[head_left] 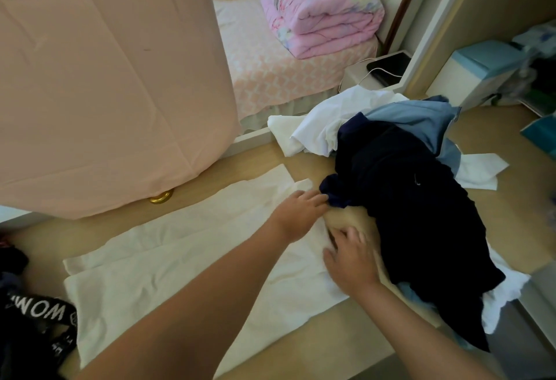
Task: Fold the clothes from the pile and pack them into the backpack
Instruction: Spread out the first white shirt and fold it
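White, creased fabric garment lies flat mid-frame on the tan floor. The left hand and right hand press it with straight fingers, close to each other but not touching, beside the rumpled navy-topped clothes pile.

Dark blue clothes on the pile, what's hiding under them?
Some white cloth peeks out at the near edge and a light blue garment at the far edge. The dark blue garment covers everything else beneath.

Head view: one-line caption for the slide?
Left hand and right hand rest on a white garment spread on the floor beside the clothes pile.
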A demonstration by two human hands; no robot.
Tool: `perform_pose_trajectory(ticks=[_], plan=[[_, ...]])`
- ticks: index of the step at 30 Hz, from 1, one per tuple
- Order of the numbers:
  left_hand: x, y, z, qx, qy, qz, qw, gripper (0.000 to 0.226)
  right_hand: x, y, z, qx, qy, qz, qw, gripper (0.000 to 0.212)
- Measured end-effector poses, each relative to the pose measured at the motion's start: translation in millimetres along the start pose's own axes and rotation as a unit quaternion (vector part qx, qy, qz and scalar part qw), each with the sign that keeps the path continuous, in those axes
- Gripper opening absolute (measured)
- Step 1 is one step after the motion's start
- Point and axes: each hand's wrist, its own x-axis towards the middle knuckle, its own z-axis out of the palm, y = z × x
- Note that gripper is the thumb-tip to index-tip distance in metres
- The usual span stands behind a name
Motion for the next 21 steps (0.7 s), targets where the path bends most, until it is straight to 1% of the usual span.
perform_pose_trajectory(ticks=[1,2,4,6,7,8,10,11,13,15,16,18,19,21], plan=[[7.2,-2.9,1.1,0.05,-0.027,0.035,0.998,0.05,4.8,-1.1,-0.9,0.009,-0.019,-0.01,1.0,0.053],[12.3,-4.3,1.0,0.099,-0.057,0.051,0.992,0.05,9.4,-2.8,-2.0,0.021,-0.038,-0.014,0.999,0.053],[17.0,-7.4,-3.6,0.181,-0.098,0.059,0.977,0.045,16.6,-6.4,-3.5,0.045,-0.058,-0.02,0.997,0.048],[16.6,-12.7,-10.8,0.205,-0.117,0.056,0.97,0.035,20.5,-10.7,-8.6,0.074,-0.071,-0.018,0.995,0.038],[13.9,-16.1,-15.5,0.206,-0.128,0.054,0.969,0.03,21.8,-13.3,-12.6,0.098,-0.091,-0.005,0.991,0.034],[9.0,-20.0,-21.0,0.204,-0.131,0.053,0.969,0.025,22.7,-17.3,-18.6,0.122,-0.12,0.014,0.985,0.035],[-6.6,-28.3,-34.4,0.187,-0.097,0.043,0.977,0.018,25.5,-27.3,-31.1,0.152,-0.175,0.051,0.971,0.044],[-16.9,-32.6,-39.5,0.172,-0.069,0.032,0.982,0.015,26.5,-33.4,-36.8,0.144,-0.195,0.052,0.969,0.048],[-44.3,-41.2,-45.0,0.147,0.009,-0.012,0.989,0.014,27.6,-50.5,-50.1,0.112,-0.232,0.019,0.966,0.048],[-80.5,-44.4,-49.2,0.109,0.089,-0.074,0.987,0.018,24.9,-76.7,-63.6,0.145,-0.286,-0.012,0.947,0.041],[-101.0,-44.2,-52.9,0.083,0.122,-0.105,0.983,0.018,21.3,-92.2,-69.5,0.17,-0.316,-0.026,0.933,0.039],[-144.3,-43.5,-56.9,0.036,0.166,-0.185,0.968,0.015,11.5,-126.1,-75.1,0.191,-0.359,-0.049,0.912,0.042],[-167.2,-42.7,-54.9,0.016,0.176,-0.229,0.957,0.014,4.9,-142.4,-73.4,0.182,-0.374,-0.062,0.907,0.044],[-214.4,-41.2,-37.0,-0.025,0.162,-0.317,0.934,0.016,-11.8,-170.8,-61.5,0.169,-0.412,-0.077,0.892,0.047]])
